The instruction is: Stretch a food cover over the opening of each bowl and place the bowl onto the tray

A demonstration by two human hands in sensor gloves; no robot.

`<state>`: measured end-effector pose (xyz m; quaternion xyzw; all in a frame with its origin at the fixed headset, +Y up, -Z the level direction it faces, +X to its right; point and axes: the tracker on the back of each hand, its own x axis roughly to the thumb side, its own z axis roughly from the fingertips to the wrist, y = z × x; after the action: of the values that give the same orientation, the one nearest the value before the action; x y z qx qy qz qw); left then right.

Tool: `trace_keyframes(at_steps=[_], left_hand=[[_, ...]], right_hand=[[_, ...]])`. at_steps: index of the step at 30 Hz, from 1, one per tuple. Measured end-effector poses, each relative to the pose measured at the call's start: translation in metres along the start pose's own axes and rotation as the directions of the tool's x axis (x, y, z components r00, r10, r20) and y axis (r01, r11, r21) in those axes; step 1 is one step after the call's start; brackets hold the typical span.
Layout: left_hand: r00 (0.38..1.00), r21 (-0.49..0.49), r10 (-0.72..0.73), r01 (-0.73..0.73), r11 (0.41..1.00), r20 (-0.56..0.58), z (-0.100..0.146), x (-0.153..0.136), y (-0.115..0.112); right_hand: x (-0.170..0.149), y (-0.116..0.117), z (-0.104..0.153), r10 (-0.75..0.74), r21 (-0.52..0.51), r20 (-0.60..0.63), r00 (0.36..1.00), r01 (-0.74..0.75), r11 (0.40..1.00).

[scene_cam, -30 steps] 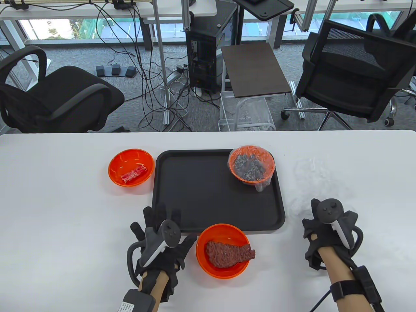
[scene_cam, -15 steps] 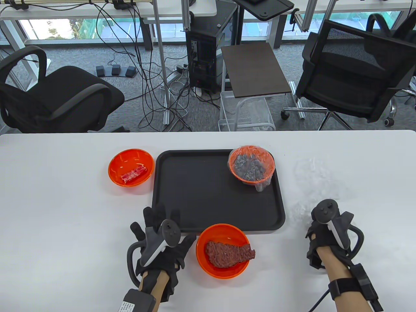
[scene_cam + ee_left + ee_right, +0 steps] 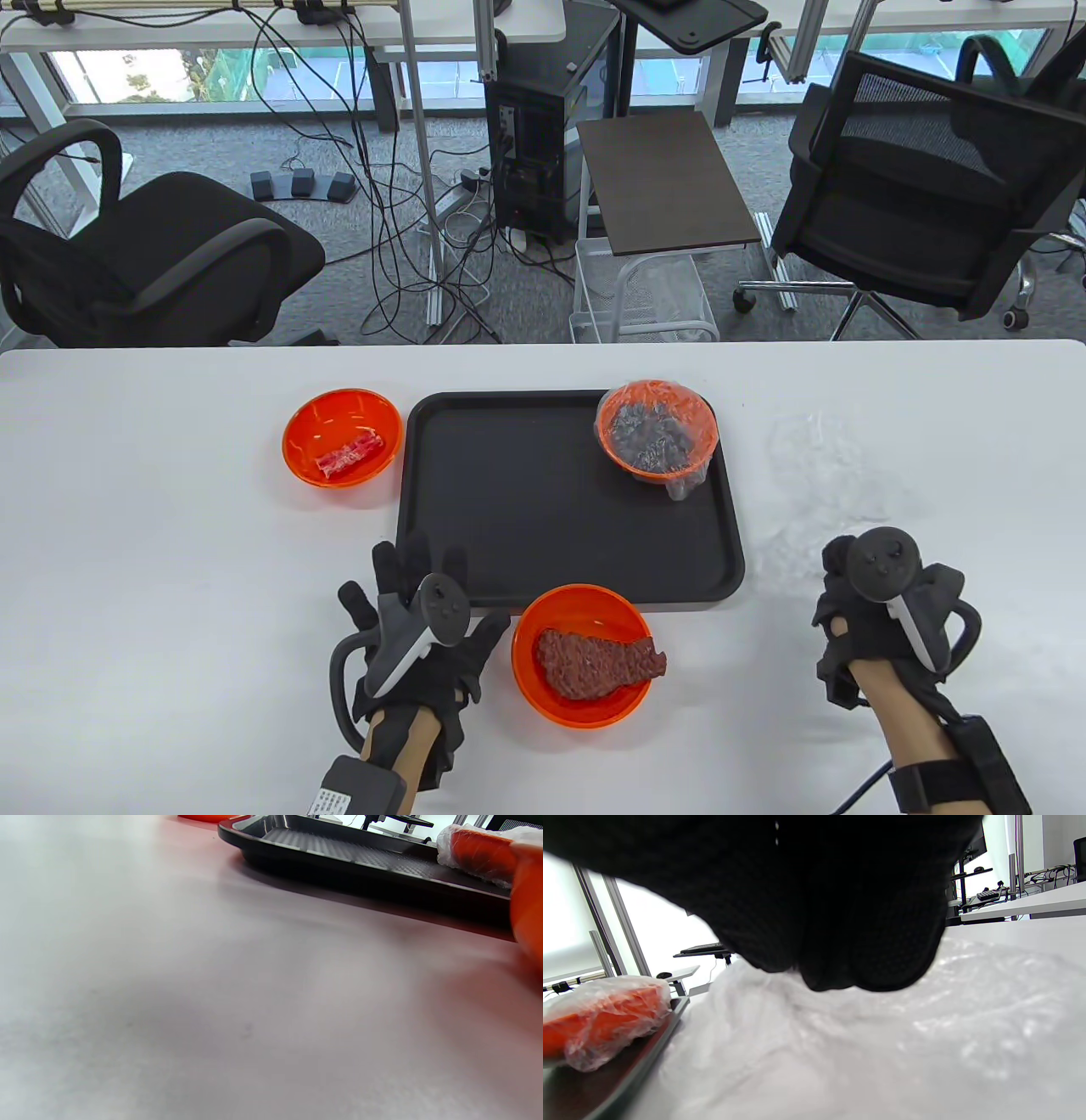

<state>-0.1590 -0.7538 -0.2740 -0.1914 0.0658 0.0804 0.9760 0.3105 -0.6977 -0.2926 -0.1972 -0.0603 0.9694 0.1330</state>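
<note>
Sitting on the white table (image 3: 170, 552) are three orange bowls: the covered bowl (image 3: 657, 429), holding dark pieces under stretched clear film, stands in the far right corner of the black tray (image 3: 526, 543); the meat bowl (image 3: 584, 654), uncovered with a brown slab inside, lies just near of the tray; the left bowl (image 3: 342, 437), with a small red piece, sits just left of it. Loose clear food covers (image 3: 814, 475) lie crumpled right of the tray. The left hand (image 3: 416, 628) rests flat with fingers spread beside the meat bowl, while the right hand (image 3: 874, 611) curls its fingers (image 3: 840, 942) down onto the covers, though whether it actually grips them cannot be told.
</note>
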Motion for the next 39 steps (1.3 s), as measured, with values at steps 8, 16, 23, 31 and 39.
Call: trace_keyframes(at_steps=[8, 16, 23, 31, 39], left_hand=[[1.000, -0.016, 0.015, -0.016, 1.000, -0.021, -0.001, -0.005, 0.000], [0.999, -0.027, 0.036, -0.037, 0.999, -0.033, 0.000, -0.008, 0.001], [0.997, -0.019, 0.073, -0.074, 0.997, -0.028, 0.007, -0.011, 0.010], [0.975, 0.075, 0.182, -0.192, 0.979, 0.123, 0.028, -0.006, 0.034], [0.852, 0.017, 0.447, -0.468, 0.883, 0.273, 0.027, -0.002, 0.038]], right_hand=[[0.006, -0.042, 0.016, -0.120, -0.074, 0.061, 0.991, 0.124, 0.990], [0.023, -0.079, 0.040, -0.168, -0.141, 0.180, 0.969, 0.195, 0.971], [0.056, -0.097, 0.070, -0.207, -0.167, 0.334, 0.920, 0.274, 0.947], [0.104, -0.093, 0.100, -0.271, -0.142, 0.491, 0.828, 0.383, 0.913], [0.143, -0.072, 0.131, -0.345, -0.062, 0.629, 0.697, 0.487, 0.871]])
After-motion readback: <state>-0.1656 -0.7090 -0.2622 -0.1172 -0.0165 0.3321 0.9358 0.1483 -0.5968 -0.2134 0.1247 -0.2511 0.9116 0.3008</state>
